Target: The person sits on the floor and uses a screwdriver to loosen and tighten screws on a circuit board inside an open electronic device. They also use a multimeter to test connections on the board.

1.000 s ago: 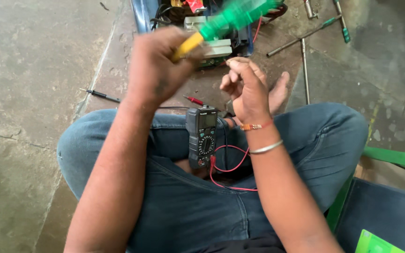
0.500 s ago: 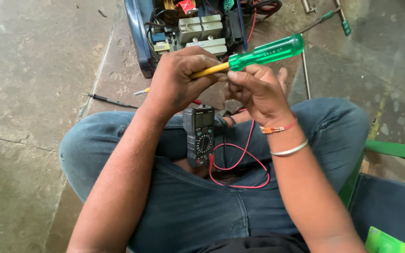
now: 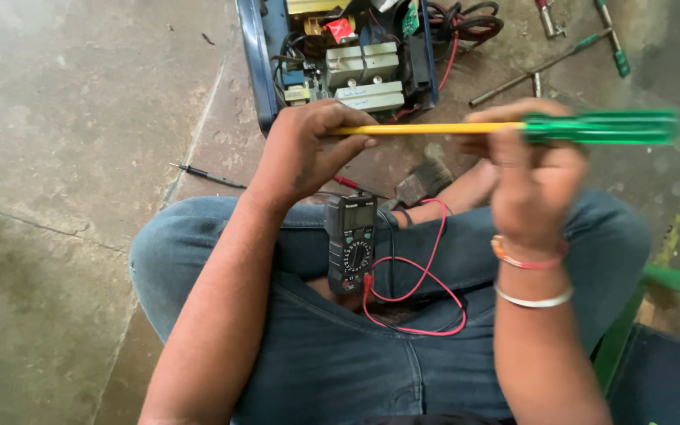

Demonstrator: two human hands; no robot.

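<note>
A long screwdriver (image 3: 513, 127) with a yellow shaft and a green handle lies level between my hands. My left hand (image 3: 308, 153) pinches the yellow shaft's tip end. My right hand (image 3: 533, 177) grips it where the shaft meets the green handle. A black multimeter (image 3: 351, 242) rests on my lap between my thighs, with red and black leads (image 3: 419, 291) looping over my jeans. An open blue device (image 3: 340, 55) with circuit parts and wires sits on the floor just beyond my hands.
A black probe (image 3: 206, 175) lies on the concrete floor at the left. A T-handle tool (image 3: 545, 63) and another metal tool (image 3: 546, 17) lie at the upper right. A green frame (image 3: 670, 283) and a dark surface are at the lower right.
The screwdriver has swung from tilted to level and my right hand has slid out along it toward the green handle. My view has shifted, showing more of the open device.
</note>
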